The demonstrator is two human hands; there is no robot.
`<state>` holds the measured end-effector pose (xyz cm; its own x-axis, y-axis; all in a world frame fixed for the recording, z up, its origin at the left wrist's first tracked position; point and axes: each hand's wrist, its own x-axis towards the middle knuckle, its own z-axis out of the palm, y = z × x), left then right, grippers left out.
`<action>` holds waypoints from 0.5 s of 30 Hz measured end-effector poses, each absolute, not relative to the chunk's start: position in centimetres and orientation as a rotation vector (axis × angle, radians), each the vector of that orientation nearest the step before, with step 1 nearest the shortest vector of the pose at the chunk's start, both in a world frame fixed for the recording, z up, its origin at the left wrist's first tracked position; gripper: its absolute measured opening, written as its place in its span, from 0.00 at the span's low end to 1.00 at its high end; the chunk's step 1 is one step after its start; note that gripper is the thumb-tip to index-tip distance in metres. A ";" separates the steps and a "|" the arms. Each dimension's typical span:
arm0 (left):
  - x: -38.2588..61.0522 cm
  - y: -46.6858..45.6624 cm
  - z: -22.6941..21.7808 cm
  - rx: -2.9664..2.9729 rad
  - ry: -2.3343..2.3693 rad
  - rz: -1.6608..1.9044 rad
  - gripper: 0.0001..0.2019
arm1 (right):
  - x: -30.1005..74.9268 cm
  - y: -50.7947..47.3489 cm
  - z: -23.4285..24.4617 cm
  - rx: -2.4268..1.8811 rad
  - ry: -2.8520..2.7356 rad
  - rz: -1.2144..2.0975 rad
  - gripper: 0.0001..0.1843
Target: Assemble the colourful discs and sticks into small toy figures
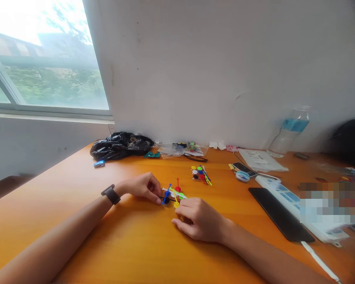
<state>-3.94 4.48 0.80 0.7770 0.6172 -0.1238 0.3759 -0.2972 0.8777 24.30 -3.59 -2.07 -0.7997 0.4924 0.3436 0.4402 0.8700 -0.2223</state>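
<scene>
A tight cluster of small plastic arrow spinners lies on the table between my hands. It shows a blue spinner (167, 193), a red spinner (178, 189) and a yellow spinner (176, 204), with white and green pieces among them. My left hand (143, 186), with a dark band on its wrist, is at the cluster's left side. Its thumb and forefinger close on the end of a black arrow pointer (165, 199). On the right, my right hand (198, 219) curls its fingers against the yellow spinner. Its palm side and part of the cluster are hidden.
Behind the cluster lie loose coloured discs (197, 172) and arrow strips (206, 176). A black plastic bag (121, 146) is at the back left. To the right are a black phone (279, 213), a white power strip (292, 203), a round tin (242, 176) and a water bottle (290, 134).
</scene>
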 end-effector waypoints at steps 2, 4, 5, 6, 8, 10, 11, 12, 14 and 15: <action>-4.2 4.5 1.2 1.938 0.756 0.284 0.18 | 24.4 -3.7 -2.0 -0.698 -2.641 0.178 0.13; -4.4 4.6 1.5 1.987 0.805 0.364 0.18 | 24.4 -3.7 -1.9 -0.705 -2.636 0.187 0.14; -4.3 4.6 1.5 2.016 0.842 0.427 0.18 | 24.4 -3.7 -1.8 -0.707 -2.635 0.197 0.14; -4.2 4.6 1.4 2.039 0.878 0.488 0.19 | 24.4 -3.8 -1.7 -0.705 -2.636 0.212 0.14; -3.7 4.6 1.0 2.071 0.925 0.561 0.20 | 24.4 -3.8 -1.6 -0.697 -2.643 0.244 0.13; -3.0 4.4 0.3 2.087 0.939 0.583 0.23 | 24.3 -3.8 -1.5 -0.688 -2.650 0.269 0.13; -2.6 4.3 -0.1 2.090 0.940 0.595 0.24 | 24.3 -3.8 -1.6 -0.686 -2.651 0.275 0.13; -2.3 4.1 -0.4 2.089 0.940 0.608 0.25 | 24.3 -3.8 -1.6 -0.687 -2.651 0.277 0.12; -1.9 3.8 -0.7 2.075 0.930 0.621 0.25 | 24.3 -3.7 -1.6 -0.692 -2.649 0.275 0.12; -1.7 3.7 -0.7 2.066 0.921 0.623 0.25 | 24.3 -3.7 -1.6 -0.695 -2.649 0.272 0.12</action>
